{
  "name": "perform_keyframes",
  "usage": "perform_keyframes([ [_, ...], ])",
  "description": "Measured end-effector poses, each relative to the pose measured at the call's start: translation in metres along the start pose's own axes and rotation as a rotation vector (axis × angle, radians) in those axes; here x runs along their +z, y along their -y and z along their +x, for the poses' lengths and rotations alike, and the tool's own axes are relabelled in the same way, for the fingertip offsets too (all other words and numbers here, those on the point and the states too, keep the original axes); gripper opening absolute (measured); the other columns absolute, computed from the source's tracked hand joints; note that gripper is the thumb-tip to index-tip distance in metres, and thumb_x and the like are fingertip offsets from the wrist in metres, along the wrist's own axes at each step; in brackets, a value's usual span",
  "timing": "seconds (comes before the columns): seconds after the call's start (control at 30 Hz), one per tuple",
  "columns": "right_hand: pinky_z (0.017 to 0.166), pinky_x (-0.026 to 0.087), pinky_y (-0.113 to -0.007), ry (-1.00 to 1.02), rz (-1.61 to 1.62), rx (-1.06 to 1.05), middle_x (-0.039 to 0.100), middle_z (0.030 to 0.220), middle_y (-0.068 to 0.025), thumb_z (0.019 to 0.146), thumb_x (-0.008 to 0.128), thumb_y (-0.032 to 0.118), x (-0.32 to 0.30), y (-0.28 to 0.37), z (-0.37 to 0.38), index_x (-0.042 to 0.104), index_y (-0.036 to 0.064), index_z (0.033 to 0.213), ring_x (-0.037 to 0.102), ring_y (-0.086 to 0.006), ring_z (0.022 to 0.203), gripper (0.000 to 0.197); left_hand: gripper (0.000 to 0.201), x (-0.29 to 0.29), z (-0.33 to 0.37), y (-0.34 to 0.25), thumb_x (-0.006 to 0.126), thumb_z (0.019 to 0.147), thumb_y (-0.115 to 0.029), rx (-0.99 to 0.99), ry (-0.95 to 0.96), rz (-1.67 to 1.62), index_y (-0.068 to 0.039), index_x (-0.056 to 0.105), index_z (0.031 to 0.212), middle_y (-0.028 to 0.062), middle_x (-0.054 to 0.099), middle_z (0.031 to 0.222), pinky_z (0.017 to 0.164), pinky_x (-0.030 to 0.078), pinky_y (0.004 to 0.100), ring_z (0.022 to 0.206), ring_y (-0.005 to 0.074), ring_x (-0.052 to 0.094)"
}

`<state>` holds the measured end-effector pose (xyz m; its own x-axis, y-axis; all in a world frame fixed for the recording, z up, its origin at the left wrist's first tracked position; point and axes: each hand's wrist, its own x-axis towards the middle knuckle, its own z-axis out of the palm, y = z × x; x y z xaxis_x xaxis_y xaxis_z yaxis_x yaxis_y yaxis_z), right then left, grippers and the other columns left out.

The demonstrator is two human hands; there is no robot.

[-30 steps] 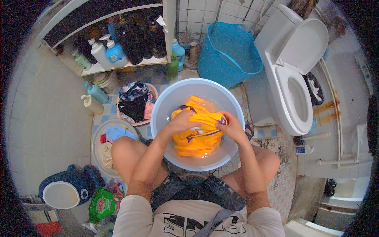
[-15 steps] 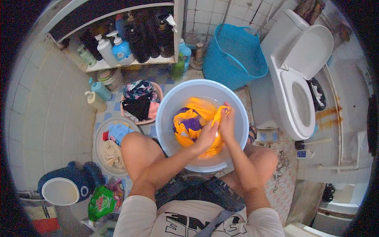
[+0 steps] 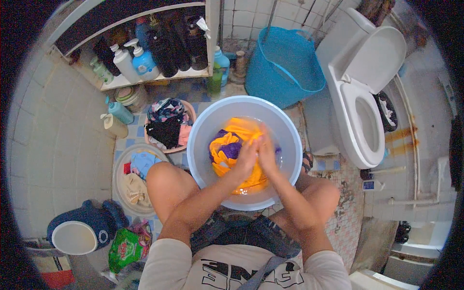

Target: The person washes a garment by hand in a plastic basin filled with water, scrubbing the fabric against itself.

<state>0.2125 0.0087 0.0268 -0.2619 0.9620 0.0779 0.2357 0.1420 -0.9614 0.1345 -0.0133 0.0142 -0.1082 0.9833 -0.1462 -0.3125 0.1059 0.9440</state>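
Flanking washbasin (image 3: 201,150): pink basin (image 3: 193,115), blue tub (image 3: 285,67) | yellow-purple garment (image 3: 229,151) bunched, part-hidden by left hand (image 3: 246,158), right hand (image 3: 266,155) | grip unclear

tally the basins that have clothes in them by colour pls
light blue basin, with orange-and-purple cloth: 1
pink basin: 1
whitish basin: 1
total: 3

We observe large black block lettering on the front of the pale shirt (image 3: 241,255) and smaller print on the green package (image 3: 119,256). We cannot resolve the blue pump bottle's (image 3: 143,64) label.
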Motion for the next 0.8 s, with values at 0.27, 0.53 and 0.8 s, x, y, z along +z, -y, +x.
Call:
perform_keyframes([
  [0.27,0.107,0.010,-0.031,-0.016,0.054,0.066,0.018,0.142,-0.0164,0.095,0.027,0.032,-0.015,0.017,0.002,0.021,-0.0004,0.135,0.015,-0.0248,0.132,0.052,0.043,0.001,-0.008,-0.014,0.032,0.093,-0.029,-0.069,0.038,0.073,0.000,0.042,0.123,0.0147,0.045,0.125,0.098,0.031,0.0304,0.117,0.0200,0.040],
  [0.53,0.105,0.019,-0.033,0.003,-0.148,-0.259,0.030,0.136,-0.0193,0.094,0.027,0.023,0.040,0.022,-0.040,0.024,-0.0014,0.134,0.028,-0.0278,0.127,0.047,0.043,-0.041,0.032,-0.006,0.034,0.093,-0.033,-0.244,-0.117,-0.147,-0.003,0.044,0.121,0.0082,0.049,0.115,0.090,0.035,0.0284,0.104,0.0149,0.045],
  [0.8,0.107,0.012,-0.034,-0.183,-0.225,-0.101,0.030,0.136,-0.0194,0.093,0.030,0.024,0.004,-0.010,0.002,0.034,-0.0018,0.129,0.022,-0.0294,0.129,0.044,0.041,-0.009,-0.010,-0.012,0.036,0.092,-0.029,-0.113,0.039,0.016,0.001,0.044,0.119,0.0107,0.048,0.120,0.096,0.032,0.0304,0.111,0.0192,0.044],
])
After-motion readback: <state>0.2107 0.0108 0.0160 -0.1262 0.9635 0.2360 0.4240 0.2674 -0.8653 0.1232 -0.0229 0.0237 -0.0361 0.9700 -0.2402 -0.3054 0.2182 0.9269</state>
